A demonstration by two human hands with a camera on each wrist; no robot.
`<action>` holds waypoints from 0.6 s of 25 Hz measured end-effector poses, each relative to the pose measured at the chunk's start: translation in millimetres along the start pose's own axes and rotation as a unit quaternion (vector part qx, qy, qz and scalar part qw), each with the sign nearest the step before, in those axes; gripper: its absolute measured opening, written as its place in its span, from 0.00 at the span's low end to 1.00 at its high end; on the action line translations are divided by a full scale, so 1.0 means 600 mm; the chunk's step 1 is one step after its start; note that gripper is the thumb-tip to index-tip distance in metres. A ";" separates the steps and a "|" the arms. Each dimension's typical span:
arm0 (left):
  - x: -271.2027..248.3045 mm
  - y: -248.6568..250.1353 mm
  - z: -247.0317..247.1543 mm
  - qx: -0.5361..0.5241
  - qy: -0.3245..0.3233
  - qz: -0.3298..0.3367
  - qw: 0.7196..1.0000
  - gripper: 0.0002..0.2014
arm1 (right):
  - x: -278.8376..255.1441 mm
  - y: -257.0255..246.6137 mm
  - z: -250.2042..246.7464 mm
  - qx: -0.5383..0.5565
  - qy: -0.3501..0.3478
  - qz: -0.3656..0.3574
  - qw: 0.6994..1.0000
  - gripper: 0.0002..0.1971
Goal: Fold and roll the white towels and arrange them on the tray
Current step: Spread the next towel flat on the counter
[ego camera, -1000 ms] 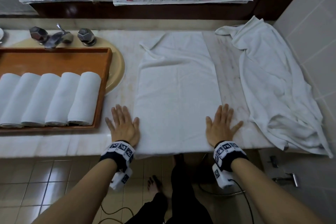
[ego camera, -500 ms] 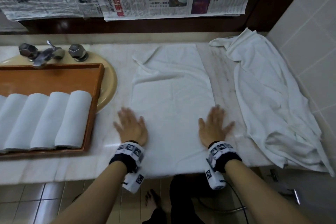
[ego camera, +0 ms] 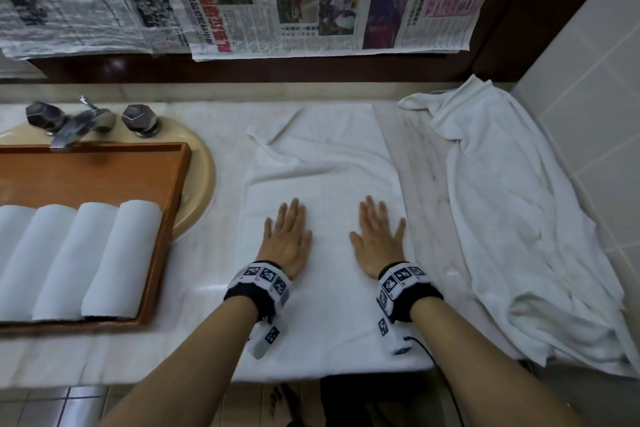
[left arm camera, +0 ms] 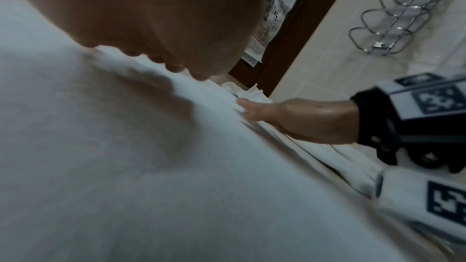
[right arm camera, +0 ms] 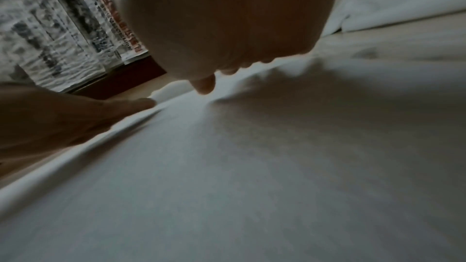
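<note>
Under both flat palms, left hand [ego camera: 287, 239] and right hand [ego camera: 377, 243], fingers straight: folded white terry towel [ego camera: 325, 315] on pale marble counter [ego camera: 207, 288]. Smooth outward toward far wrinkles before rolling; wooden tray [ego camera: 152, 253] sits left of left hand.

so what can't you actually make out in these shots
- Tray, head view: its left part and any further rolled towels are cut off by the frame edge.
- Left hand and right hand, wrist views: fingers hidden behind the palms.
- Crumpled towel, head view: near corner hangs over the counter edge.
</note>
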State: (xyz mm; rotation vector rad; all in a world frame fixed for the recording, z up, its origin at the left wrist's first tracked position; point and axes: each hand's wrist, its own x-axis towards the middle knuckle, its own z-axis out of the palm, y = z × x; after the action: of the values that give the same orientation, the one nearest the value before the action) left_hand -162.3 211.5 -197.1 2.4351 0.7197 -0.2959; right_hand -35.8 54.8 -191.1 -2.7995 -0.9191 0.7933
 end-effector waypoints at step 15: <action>0.050 0.050 -0.011 -0.037 -0.022 0.067 0.997 0.29 | 0.063 -0.040 -0.024 -0.024 -0.009 -0.154 0.988 0.30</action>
State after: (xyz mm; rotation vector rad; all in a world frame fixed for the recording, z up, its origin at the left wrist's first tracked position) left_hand -120.5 207.5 -188.3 2.3858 0.5361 -0.2630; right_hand -15.2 97.0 -189.7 -2.5965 -1.3468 0.7586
